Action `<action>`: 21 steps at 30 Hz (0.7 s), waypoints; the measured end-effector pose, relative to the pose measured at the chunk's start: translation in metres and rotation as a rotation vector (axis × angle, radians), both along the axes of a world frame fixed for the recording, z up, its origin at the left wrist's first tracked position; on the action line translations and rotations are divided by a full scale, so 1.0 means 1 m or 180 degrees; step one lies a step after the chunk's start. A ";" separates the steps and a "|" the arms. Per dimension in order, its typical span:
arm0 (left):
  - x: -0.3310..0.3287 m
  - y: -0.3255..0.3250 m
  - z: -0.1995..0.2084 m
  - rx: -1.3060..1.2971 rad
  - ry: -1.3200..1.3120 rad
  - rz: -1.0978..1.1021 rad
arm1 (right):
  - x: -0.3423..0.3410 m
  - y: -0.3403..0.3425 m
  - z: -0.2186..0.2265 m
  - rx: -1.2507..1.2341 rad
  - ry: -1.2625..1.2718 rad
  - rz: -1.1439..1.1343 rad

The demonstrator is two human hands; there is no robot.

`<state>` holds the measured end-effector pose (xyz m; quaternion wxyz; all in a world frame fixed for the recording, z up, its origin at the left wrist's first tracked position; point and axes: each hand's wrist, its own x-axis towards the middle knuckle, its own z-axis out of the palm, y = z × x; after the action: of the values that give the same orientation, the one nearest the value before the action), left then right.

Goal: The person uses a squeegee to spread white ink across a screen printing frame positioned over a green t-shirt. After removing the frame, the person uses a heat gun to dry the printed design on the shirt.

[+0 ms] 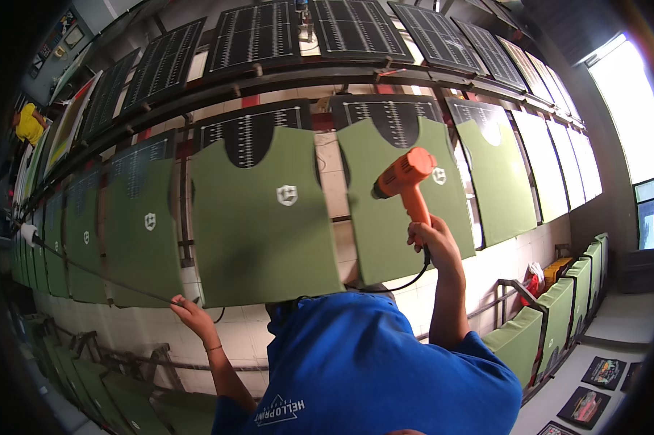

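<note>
My right hand (432, 243) grips the handle of an orange heat gun (403, 177). Its nozzle points left, in front of a green garment panel (399, 217) that carries a small white emblem. A black cord (414, 279) hangs from the gun's handle. My left hand (193, 313) is lower, by the bottom edge of another green panel (261, 225) with a white emblem, and pinches a thin dark cable (88, 272) that runs off to the left.
A long row of green panels on dark ruled boards (251, 134) curves left and right, with a second tier of dark boards (254, 32) beyond. More green panels (551, 319) stand at lower right. A person in yellow (28, 123) is far left. A bright window (631, 101) lies right.
</note>
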<state>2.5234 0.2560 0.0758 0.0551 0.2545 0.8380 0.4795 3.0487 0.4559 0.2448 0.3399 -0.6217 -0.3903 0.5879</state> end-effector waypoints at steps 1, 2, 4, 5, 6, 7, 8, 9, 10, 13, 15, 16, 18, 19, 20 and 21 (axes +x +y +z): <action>0.033 0.015 0.025 0.0133 -0.0115 -0.0020 | 0.031 0.003 -0.002 0.0043 -0.0081 -0.0082; 0.060 0.025 0.042 0.0272 -0.0221 -0.0016 | 0.060 0.007 -0.004 0.0103 -0.0137 -0.0137; 0.103 0.037 0.054 0.0492 -0.0445 -0.0158 | 0.115 0.020 -0.014 0.0208 -0.0258 -0.0216; 0.133 0.049 0.068 0.0510 -0.0510 -0.0223 | 0.133 0.026 -0.013 0.0314 -0.0262 -0.0251; 0.162 0.059 0.077 0.0526 -0.0571 -0.0284 | 0.152 0.031 -0.011 0.0292 -0.0288 -0.0243; 0.187 0.065 0.076 0.0661 -0.0759 -0.0333 | 0.167 0.037 -0.009 0.0282 -0.0297 -0.0223; 0.211 0.070 0.065 0.0791 -0.0987 -0.0376 | 0.180 0.043 -0.007 0.0266 -0.0348 -0.0200; 0.234 0.073 0.055 0.0923 -0.1211 -0.0416 | 0.196 0.050 -0.008 0.0269 -0.0328 -0.0067; 0.261 0.078 0.053 0.0851 -0.1207 -0.0557 | 0.211 0.058 -0.008 0.0214 -0.0272 0.0023; 0.322 0.081 0.039 0.0767 -0.1428 -0.0673 | 0.235 0.079 -0.005 0.0120 -0.0115 0.0190; 0.341 0.081 0.026 0.0643 -0.1426 -0.0764 | 0.229 0.084 0.001 0.0110 -0.0301 0.0295; 0.346 0.081 0.019 0.0598 -0.1281 -0.0720 | 0.230 0.087 0.002 0.0118 -0.0379 0.0419; 0.345 0.081 0.003 0.0510 -0.0994 -0.0603 | 0.236 0.094 0.009 -0.0011 -0.0271 0.0537; 0.340 0.083 -0.007 0.0458 -0.0849 -0.0457 | 0.241 0.098 0.007 -0.0052 -0.0193 0.0542; 0.333 0.086 -0.014 0.0430 -0.0781 -0.0340 | 0.244 0.101 0.006 -0.0089 -0.0105 0.0550; 0.326 0.088 -0.020 0.0402 -0.0714 -0.0225 | 0.243 0.102 0.005 -0.0007 -0.0223 0.0559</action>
<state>2.8493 0.3439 0.0554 0.1492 0.2316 0.7852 0.5545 3.2918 0.5578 0.2498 0.2725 -0.6056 -0.4543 0.5938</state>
